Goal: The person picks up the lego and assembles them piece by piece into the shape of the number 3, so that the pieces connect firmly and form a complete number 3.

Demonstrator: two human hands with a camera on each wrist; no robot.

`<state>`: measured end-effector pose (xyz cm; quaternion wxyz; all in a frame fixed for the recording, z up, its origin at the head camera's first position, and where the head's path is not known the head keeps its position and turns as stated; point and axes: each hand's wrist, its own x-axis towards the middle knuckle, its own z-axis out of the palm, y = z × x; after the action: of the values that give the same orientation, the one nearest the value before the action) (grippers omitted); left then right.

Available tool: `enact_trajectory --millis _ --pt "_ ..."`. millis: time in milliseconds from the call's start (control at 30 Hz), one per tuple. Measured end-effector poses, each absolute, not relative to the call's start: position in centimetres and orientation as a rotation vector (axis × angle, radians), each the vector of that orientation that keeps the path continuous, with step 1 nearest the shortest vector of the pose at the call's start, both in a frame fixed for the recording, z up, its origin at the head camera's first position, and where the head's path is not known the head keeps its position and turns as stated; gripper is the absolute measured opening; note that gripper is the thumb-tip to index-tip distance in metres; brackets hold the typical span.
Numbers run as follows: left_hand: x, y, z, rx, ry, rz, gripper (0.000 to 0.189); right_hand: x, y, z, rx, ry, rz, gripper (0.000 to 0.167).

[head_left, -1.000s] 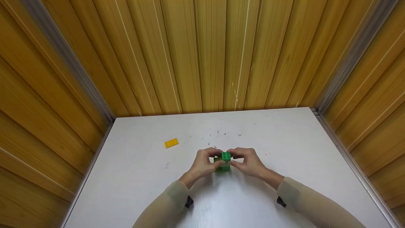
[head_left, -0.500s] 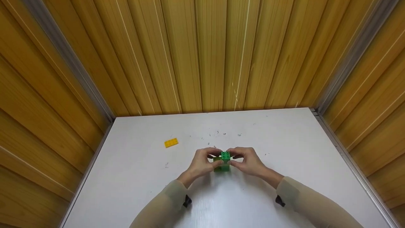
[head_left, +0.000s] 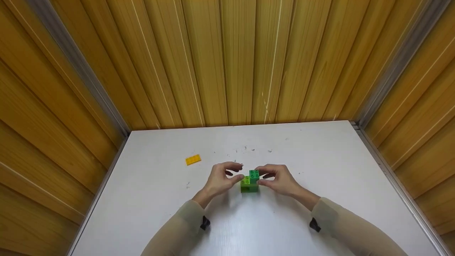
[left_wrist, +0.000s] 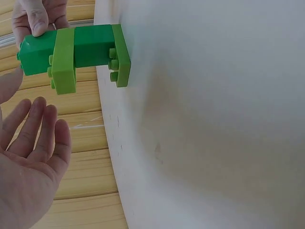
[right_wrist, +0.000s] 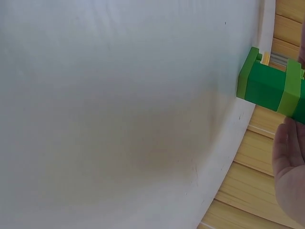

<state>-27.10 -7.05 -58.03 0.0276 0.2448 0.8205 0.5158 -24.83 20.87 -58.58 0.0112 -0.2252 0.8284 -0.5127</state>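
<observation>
A stack of toy building bricks (left_wrist: 93,47) stands upright on the white table. Light green plates alternate with dark green bricks in it: one plate at the bottom, another (left_wrist: 65,71) higher up. Crowning it is a dark green brick (head_left: 254,175), set over the right part of the upper plate. My right hand (head_left: 279,180) pinches this top brick from its right side, thumb in front and fingers behind. My left hand (head_left: 220,178) is just left of the stack, holding nothing, its fingers loosely spread; the palm (left_wrist: 24,176) shows in the left wrist view.
A flat yellow plate (head_left: 193,159) with studs lies on the table (head_left: 156,188), further back and left of the hands. Wood-panelled walls (head_left: 234,64) enclose the table at the back and sides. Small dark marks dot the tabletop behind the stack.
The left hand has let go of the stack and drawn away to the left, uncovering the upper light green plate. The right hand keeps its grip on the top brick.
</observation>
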Motion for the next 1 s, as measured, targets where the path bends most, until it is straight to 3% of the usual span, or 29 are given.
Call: enact_trajectory --millis 1000 --pt "-29.9 -14.4 -58.0 0.500 2.851 1.388 0.040 -25.2 20.7 -58.6 -0.641 2.502 -1.671 0.041"
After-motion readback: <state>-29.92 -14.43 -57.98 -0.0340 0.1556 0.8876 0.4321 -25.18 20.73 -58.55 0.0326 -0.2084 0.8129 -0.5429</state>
